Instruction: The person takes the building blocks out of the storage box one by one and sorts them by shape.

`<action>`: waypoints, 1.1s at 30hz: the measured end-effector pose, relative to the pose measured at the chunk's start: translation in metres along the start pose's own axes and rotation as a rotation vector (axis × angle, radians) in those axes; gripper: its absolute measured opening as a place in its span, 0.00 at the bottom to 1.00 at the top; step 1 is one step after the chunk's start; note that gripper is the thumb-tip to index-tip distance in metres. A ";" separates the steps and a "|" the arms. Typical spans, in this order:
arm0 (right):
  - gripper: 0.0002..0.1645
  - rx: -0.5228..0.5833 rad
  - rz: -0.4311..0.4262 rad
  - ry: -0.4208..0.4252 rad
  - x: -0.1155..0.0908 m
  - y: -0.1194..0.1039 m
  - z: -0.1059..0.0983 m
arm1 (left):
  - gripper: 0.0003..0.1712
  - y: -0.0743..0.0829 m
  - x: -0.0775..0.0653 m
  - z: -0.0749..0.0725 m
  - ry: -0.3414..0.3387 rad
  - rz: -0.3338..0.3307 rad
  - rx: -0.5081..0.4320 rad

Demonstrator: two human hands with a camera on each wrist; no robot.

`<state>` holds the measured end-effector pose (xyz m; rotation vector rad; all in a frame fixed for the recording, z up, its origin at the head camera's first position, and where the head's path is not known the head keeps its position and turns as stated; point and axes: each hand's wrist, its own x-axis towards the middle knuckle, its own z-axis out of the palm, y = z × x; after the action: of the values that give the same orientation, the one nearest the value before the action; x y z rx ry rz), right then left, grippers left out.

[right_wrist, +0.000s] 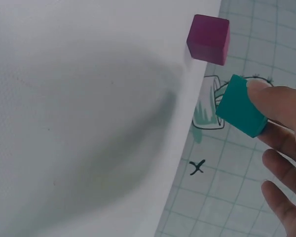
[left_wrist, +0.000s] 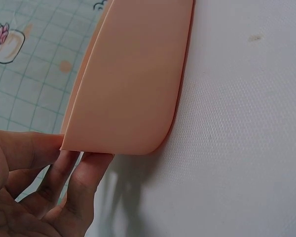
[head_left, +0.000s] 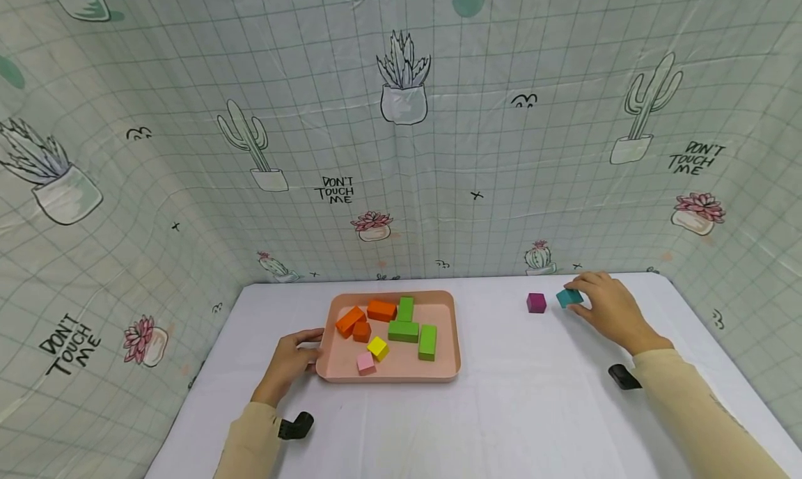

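Held between the thumb and fingers of my right hand (head_left: 609,312) is a teal cube (head_left: 569,298), near the back of the table on the right. In the right wrist view the teal cube (right_wrist: 241,106) is tilted, the thumb on one face and a finger beneath. Just left of it sits a magenta cube (head_left: 536,303). My left hand (head_left: 289,362) grips the left edge of a peach tray (head_left: 446,312); in the left wrist view its fingers (left_wrist: 84,185) lie against the end of the tray (left_wrist: 128,84). Several blocks lie inside the tray.
In the tray are orange blocks (head_left: 381,310), green blocks (head_left: 404,331), a yellow cube (head_left: 378,348) and a pink cube (head_left: 366,363). The white table (head_left: 501,409) ends at a grid-patterned cloth (head_left: 438,186) behind it. Black devices (head_left: 296,425) are worn at both wrists.
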<state>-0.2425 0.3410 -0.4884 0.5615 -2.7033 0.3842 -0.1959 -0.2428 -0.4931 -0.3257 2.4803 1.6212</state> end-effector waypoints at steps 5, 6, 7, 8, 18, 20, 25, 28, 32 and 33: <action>0.23 -0.007 0.028 -0.042 0.000 0.002 0.007 | 0.24 -0.001 0.001 0.000 -0.002 0.004 -0.003; 0.23 -0.011 0.034 -0.050 0.001 0.002 0.008 | 0.24 -0.001 0.001 0.000 -0.002 0.003 -0.002; 0.22 -0.012 0.041 -0.061 0.001 0.002 0.010 | 0.24 -0.001 0.001 0.000 -0.002 0.002 -0.004; 0.22 -0.012 0.045 -0.070 0.002 0.002 0.012 | 0.25 -0.001 0.001 0.000 -0.002 0.001 -0.005; 0.21 -0.017 0.053 -0.107 0.008 -0.004 0.022 | 0.24 -0.001 0.000 -0.001 -0.006 -0.004 -0.001; 0.21 -0.023 0.055 -0.116 0.009 -0.004 0.023 | 0.24 -0.001 -0.001 -0.001 -0.005 -0.006 -0.002; 0.21 -0.052 0.057 -0.133 0.011 -0.005 0.027 | 0.24 -0.001 -0.001 -0.001 -0.005 -0.004 -0.010; 0.21 -0.062 0.061 -0.140 0.011 -0.003 0.029 | 0.24 -0.001 0.000 -0.001 -0.006 -0.005 -0.008; 0.21 -0.062 0.068 -0.145 0.012 -0.002 0.031 | 0.24 -0.001 0.000 0.000 -0.004 -0.011 -0.004; 0.21 -0.062 0.070 -0.145 0.012 -0.001 0.031 | 0.24 -0.001 0.000 0.000 -0.002 -0.015 -0.004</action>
<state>-0.2610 0.3256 -0.5114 0.4955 -2.8694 0.2865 -0.1962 -0.2426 -0.4938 -0.3423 2.4671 1.6206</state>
